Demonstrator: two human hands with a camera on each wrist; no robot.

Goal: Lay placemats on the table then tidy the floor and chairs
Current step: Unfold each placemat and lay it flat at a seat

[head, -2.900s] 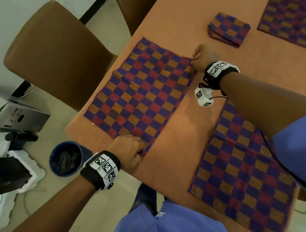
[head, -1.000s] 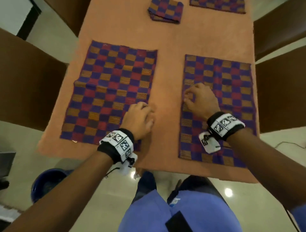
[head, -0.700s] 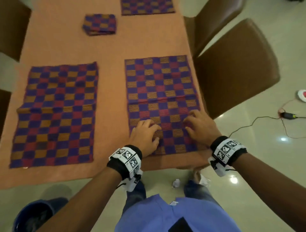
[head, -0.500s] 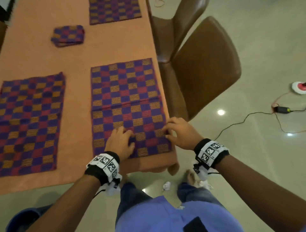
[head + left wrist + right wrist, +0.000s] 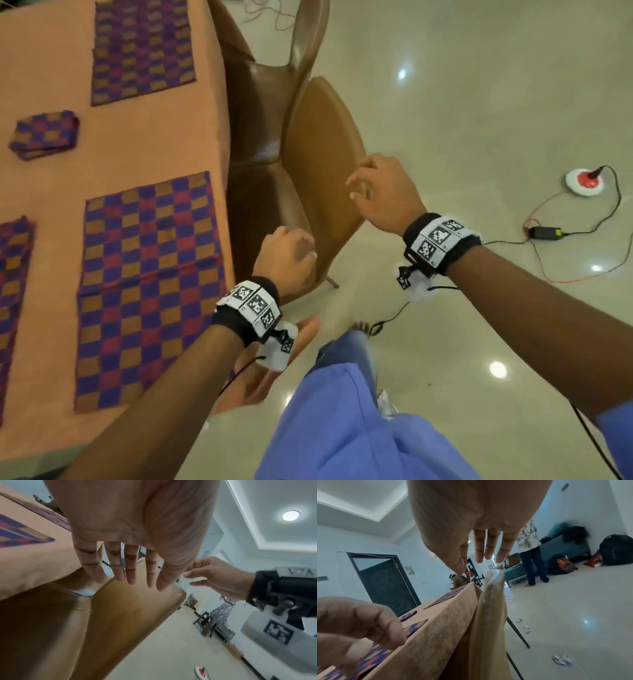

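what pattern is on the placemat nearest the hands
A checkerboard of purple, red and orange-gold squares on the placemat, flat on the orange table. It shows best in the head view.

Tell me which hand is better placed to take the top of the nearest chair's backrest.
Probably the right hand: it hovers open directly over the backrest's top edge, fingers relaxed. The left hand is lower, near the table corner.

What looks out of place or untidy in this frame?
Crumpled paper scraps litter the floor beside the table. One placemat lies folded on the table while the others lie flat. A cable trails loose across the floor.
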